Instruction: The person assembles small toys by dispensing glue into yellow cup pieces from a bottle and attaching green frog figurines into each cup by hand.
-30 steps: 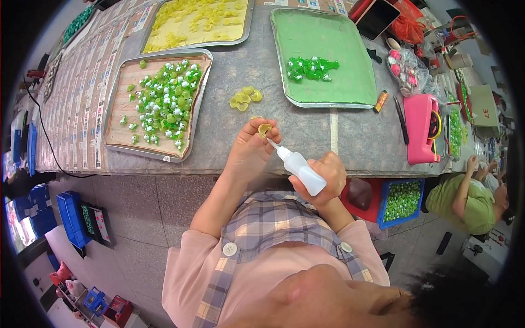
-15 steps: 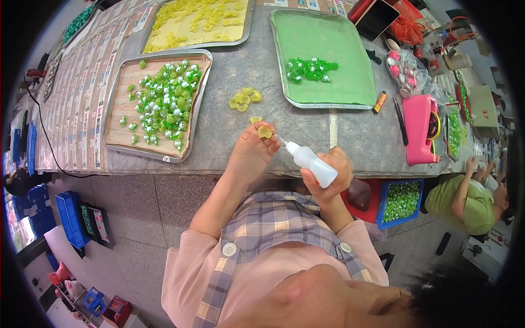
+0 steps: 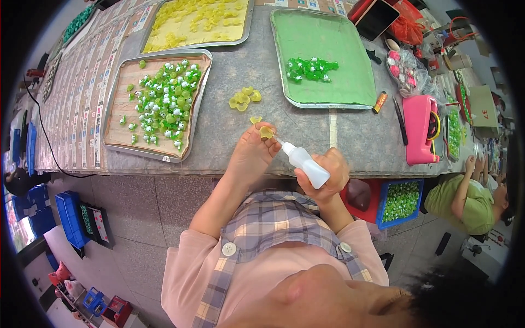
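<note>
Between the fingertips of my left hand (image 3: 252, 152) is a small yellow cup-shaped piece (image 3: 266, 133), its hollow side showing. My right hand (image 3: 331, 170) is wrapped round a white squeeze bottle (image 3: 307, 165), tilted so that its thin nozzle points at the yellow piece. Whether the tip touches the piece is too small to tell. Just beyond my left fingers lies another yellow piece (image 3: 256, 119). Farther off on the table, several like it sit in a loose cluster (image 3: 244, 99).
Left stands a tray (image 3: 116, 123) of green and white beads; behind it, a tray (image 3: 247, 33) of yellow pieces. A green-lined tray (image 3: 328, 101) with green pieces is at the far right. A pink tape dispenser (image 3: 418, 134), a black pen (image 3: 401, 121) and a lighter-sized tube (image 3: 380, 102) lie right.
My right hand and the bottle have shifted slightly left and down. My left hand has barely moved and still holds the yellow piece.
</note>
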Tool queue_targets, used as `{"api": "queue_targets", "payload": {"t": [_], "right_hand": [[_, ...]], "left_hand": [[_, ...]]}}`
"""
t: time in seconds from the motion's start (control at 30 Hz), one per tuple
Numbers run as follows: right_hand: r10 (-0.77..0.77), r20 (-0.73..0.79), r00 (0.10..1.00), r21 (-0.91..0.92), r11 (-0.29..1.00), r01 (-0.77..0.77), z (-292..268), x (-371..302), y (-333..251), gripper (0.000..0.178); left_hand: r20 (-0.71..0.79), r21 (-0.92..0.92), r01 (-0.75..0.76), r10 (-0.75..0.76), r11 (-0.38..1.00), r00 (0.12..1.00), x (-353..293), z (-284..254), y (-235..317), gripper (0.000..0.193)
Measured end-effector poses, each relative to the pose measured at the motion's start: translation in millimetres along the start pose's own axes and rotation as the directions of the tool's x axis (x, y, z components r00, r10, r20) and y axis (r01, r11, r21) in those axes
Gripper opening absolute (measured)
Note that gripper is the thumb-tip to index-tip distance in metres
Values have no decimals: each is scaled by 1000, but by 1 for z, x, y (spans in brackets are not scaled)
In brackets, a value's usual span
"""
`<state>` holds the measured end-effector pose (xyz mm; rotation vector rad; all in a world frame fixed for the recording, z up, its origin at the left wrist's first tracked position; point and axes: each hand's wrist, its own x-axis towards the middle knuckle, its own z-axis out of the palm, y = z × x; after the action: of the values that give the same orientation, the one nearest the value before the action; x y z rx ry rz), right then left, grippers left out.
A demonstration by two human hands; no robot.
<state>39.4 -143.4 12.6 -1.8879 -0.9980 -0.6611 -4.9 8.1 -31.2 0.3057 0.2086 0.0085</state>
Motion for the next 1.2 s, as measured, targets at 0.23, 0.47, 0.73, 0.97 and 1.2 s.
{"api": "queue_targets", "payload": {"t": [0.23,0.47,0.73,0.97,1.2], "right_hand": [[-9,-33,999,-2,1000,9,1,0,1,34],[24,-48,999,29,999,-22,2,1,2,35],[17,-51,999,15,1000,-16,3,1,4,34],[32,-9,999,38,999,-32,-1,4,0,33],[36,-18,999,34,999,-35,2,3,0,33]], "left_hand": [[-7,-33,5,-5,999,1000,0,2,-1,27],[-11,-19,11,-11,1000,1000,0,1,-3,28],[-24,9,18,-18,1000,1000,0,2,-5,28],[-26,0,9,-9,1000,1000,0,-1,-4,27],[10,50,-58,57,997,998,1,-2,-5,22]]}}
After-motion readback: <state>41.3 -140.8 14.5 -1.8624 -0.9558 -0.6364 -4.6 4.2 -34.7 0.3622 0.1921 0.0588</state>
